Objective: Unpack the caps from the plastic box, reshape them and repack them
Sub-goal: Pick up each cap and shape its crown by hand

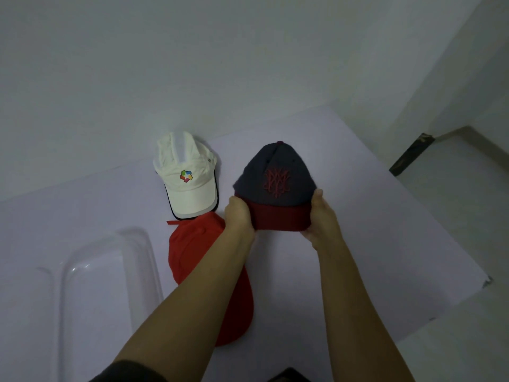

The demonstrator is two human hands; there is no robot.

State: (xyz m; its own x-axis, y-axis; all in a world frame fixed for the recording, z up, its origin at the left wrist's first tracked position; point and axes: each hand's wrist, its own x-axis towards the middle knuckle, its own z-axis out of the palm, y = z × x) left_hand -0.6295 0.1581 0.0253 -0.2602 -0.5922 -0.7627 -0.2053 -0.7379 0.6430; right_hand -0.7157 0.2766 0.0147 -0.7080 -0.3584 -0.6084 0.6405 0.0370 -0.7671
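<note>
Holding one navy cap [275, 177], two caps [187, 166] [190, 252] beside

I have only 1 view, from the camera on the head. It looks forward and steeply down, close above the white table [371, 216], wide-angled, and the wall [192, 51] fills the upper part.

Both bare forearms stretch forward, almost parallel. The left hand [239, 216] and right hand [321, 216] clasp opposite sides of the navy cap [275, 172].
</note>
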